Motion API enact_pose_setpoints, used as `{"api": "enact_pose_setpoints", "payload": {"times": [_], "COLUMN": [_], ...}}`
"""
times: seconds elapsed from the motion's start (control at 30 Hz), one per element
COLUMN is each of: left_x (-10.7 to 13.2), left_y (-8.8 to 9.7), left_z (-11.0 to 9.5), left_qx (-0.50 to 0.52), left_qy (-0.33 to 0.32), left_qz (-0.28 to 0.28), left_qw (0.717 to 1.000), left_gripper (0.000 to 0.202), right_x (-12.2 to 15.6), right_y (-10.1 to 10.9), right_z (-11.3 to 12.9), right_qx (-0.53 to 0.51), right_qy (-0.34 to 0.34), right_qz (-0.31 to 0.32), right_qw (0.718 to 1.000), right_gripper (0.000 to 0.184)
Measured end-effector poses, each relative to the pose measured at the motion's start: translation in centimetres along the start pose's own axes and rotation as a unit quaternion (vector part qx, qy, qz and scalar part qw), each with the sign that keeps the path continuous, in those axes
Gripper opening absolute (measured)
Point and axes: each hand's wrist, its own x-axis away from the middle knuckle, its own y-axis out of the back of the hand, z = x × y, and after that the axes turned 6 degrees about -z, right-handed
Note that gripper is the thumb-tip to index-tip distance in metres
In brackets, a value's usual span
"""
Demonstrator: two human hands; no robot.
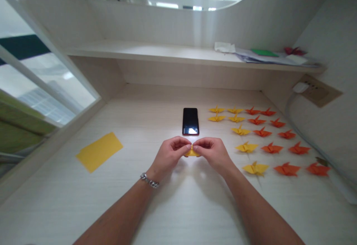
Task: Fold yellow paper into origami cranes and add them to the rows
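Observation:
My left hand (170,155) and my right hand (213,152) meet over the middle of the desk (178,208), fingers pinched together on a small folded piece of yellow paper (192,152). Most of that piece is hidden by my fingertips. A bracelet (149,180) circles my left wrist. Just beyond my hands lies a black phone (190,121), screen up.
Several yellow origami cranes (246,147) and orange ones (272,148) stand in rows on the right. A flat yellow sheet (99,151) lies at the left. A shelf (167,53) above carries papers (259,56). A wall socket with a plug (305,88) and cable sits at right.

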Motion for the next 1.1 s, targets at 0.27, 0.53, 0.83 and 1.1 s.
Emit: {"api": "enact_pose_setpoints", "payload": {"times": [0.27,0.53,0.83,1.1], "left_x": [0.1,0.0,-0.2,-0.3], "left_y": [0.0,0.0,0.5,0.5], "left_z": [0.5,0.2,0.0,0.2], "left_qx": [-0.016,0.002,-0.014,-0.003], "left_qy": [-0.026,0.003,0.019,0.027], "left_qz": [-0.018,-0.044,-0.015,-0.045], "left_qw": [0.999,0.999,1.000,0.999], "left_gripper": [0.017,0.021,0.019,0.022], "right_x": [0.0,-0.3,-0.7,-0.4], "right_y": [-0.4,-0.1,0.5,0.5], "right_z": [0.1,0.0,-0.8,-0.4], "right_qx": [-0.001,-0.053,-0.044,0.054], "right_qy": [0.013,-0.033,-0.033,0.084], "right_qz": [-0.010,0.006,0.028,-0.038], "right_qw": [1.000,0.998,0.998,0.994], "right_gripper": [0.013,0.016,0.016,0.015]}}
